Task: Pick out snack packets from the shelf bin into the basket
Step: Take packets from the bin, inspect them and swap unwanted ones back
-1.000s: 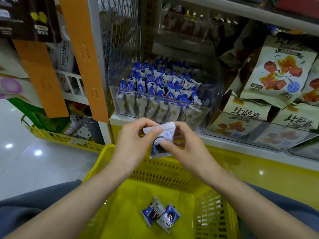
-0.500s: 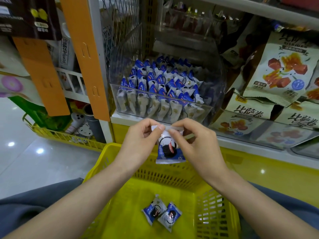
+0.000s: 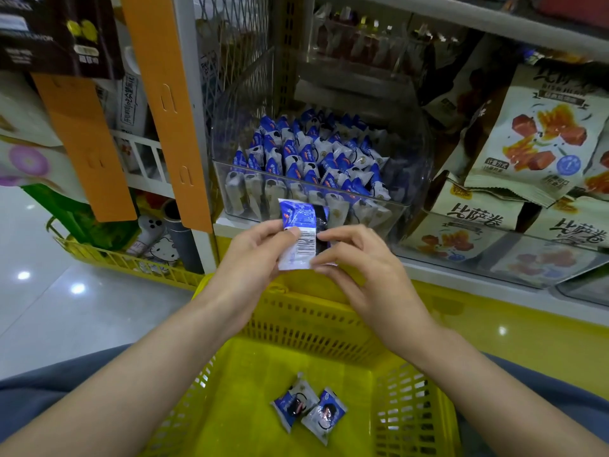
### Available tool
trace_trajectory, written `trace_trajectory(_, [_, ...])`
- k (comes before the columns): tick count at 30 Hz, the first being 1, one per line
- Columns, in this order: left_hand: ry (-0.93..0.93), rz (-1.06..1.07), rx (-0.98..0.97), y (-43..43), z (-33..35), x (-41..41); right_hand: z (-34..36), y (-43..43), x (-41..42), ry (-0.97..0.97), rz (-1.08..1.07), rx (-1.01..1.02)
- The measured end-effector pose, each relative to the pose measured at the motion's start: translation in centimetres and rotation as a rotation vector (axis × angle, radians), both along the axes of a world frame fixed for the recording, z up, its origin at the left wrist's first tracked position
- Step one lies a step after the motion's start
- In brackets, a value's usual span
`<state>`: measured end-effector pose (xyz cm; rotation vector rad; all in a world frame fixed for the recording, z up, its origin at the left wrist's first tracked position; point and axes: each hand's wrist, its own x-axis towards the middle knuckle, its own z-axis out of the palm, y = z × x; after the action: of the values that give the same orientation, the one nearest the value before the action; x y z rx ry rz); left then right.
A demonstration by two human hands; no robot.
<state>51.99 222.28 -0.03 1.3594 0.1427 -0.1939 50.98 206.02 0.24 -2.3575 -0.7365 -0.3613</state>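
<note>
Nearest, at the bottom of the frame, the yellow basket (image 3: 329, 324) sits between the person's forearms, and two packets (image 3: 308, 411) lie side by side and touching on its floor, lower centre. Above its far rim, mid-frame, both hands hold a third packet (image 3: 301, 239) upright with its barcode side facing the camera. The left hand (image 3: 253, 255) pinches its left edge between thumb and fingers; the right hand (image 3: 359, 262) pinches its right side with its fingertips, the other fingers loosely curled. Just beyond them, in the centre of the frame, the clear bin (image 3: 316, 189) rests on the shelf (image 3: 478, 275), packed with rows of the same blue-and-white packets. Larger snack bags (image 3: 540, 136) stand in a neighbouring bin at upper right.

By my reading, the step in hand is checking or turning a picked packet before it goes in. The next move seems to call for lowering it past the rim and letting go with both hands so it lands beside the other two, then reaching back up to the bin for another.
</note>
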Motion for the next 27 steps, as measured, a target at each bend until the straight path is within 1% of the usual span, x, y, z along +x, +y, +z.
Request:
trace_trajectory(1, [-0.023, 0.025, 0.049, 0.0, 0.0, 0.0, 0.0, 0.2, -0.1, 0.079, -0.028, 0.058])
trace_trajectory(2, [-0.050, 0.034, 0.086, -0.1, 0.1, -0.1, 0.1, 0.4, -0.2, 0.175, -0.072, 0.162])
trace_trajectory(4, [-0.103, 0.013, 0.100, -0.3, 0.2, -0.3, 0.2, 0.8, -0.1, 0.415, -0.164, 0.404])
trace_trajectory(6, [-0.161, -0.036, 0.112, -0.6, 0.3, -0.4, 0.2, 1.0, 0.1, 0.660, -0.177, 0.587])
trace_trajectory(8, [-0.234, -0.063, 0.203, -0.8, 0.0, -0.4, 0.3, 1.2, 0.0, 0.809, -0.156, 0.696])
trace_trajectory(11, [-0.398, 0.003, 0.519, -0.8, -0.8, -0.5, 0.3, 1.4, -0.2, 0.841, -0.185, 0.781])
trace_trajectory(12, [-0.449, 0.000, 0.586, -0.8, -0.9, -0.7, 0.3, 1.3, -0.2, 0.843, -0.199, 0.809])
trace_trajectory(14, [-0.506, -0.047, 0.645, -1.1, -1.2, -1.1, 0.3, 1.3, -0.1, 0.860, -0.217, 0.857])
trace_trajectory(16, [-0.496, -0.073, 0.637, -1.2, -1.2, -1.2, 0.2, 1.2, 0.0, 0.875, -0.213, 0.848])
trace_trajectory(19, [-0.439, -0.087, 0.543, -1.2, -1.1, -1.2, 0.2, 1.1, 0.1, 0.878, -0.185, 0.799])
trace_trajectory(22, [-0.408, -0.114, 0.468, -1.2, -1.0, -1.1, 0.1, 0.9, 0.2, 0.842, -0.167, 0.786])
trace_trajectory(25, [-0.385, -0.119, 0.471, -1.0, -1.1, -1.1, -0.1, 1.0, 0.2, 0.820, -0.152, 0.777])
trace_trajectory(27, [-0.386, -0.122, 0.528, -0.8, -1.2, -1.0, -0.2, 1.3, 0.1, 0.801, -0.141, 0.757])
